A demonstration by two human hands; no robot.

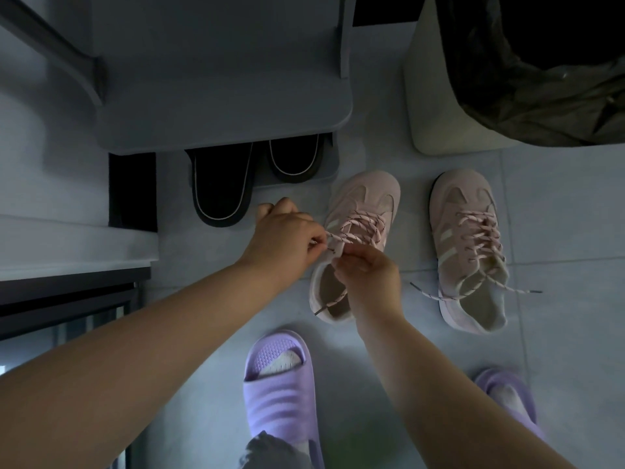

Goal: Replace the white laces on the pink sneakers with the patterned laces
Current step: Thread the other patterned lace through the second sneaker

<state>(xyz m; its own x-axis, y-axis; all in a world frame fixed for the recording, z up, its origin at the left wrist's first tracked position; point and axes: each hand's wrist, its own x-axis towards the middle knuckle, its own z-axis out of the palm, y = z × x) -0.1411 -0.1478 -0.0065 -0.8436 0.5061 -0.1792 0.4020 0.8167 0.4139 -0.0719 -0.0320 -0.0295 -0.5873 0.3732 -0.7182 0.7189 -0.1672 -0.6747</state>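
Your purple slides (277,394), ribbed moulded foam with open toes over white socks, sit closest, with both bare forearms reaching out past them over the pale grey tiled floor (558,204). Your left hand (284,238) has its fingers curled and pinches one strand of the patterned lace (367,225) out to the sneaker's left side. Your right hand (367,275) is curled over the mouth of the shoe and pinches the same lace by the top eyelets, at the tongue. The lace is a flat pink woven cord with dark flecks. One free end, with a dark tip, trails across the opening to the heel. The pink sneaker (365,194) you work on is soft suede-like with pale side stripes and a rounded toe. It stands on the floor just ahead of the slides, long axis near to far, toe pointing away and tilted a bit right. The second pink sneaker (463,194) stands apart on its right, toe also away, already laced in the same pattern, with loose ends splayed on the tile to both sides. Black slippers (220,187) with light piping sit under a grey shelf (220,96). A white bin (436,106) with a crinkled black bag stands far right.
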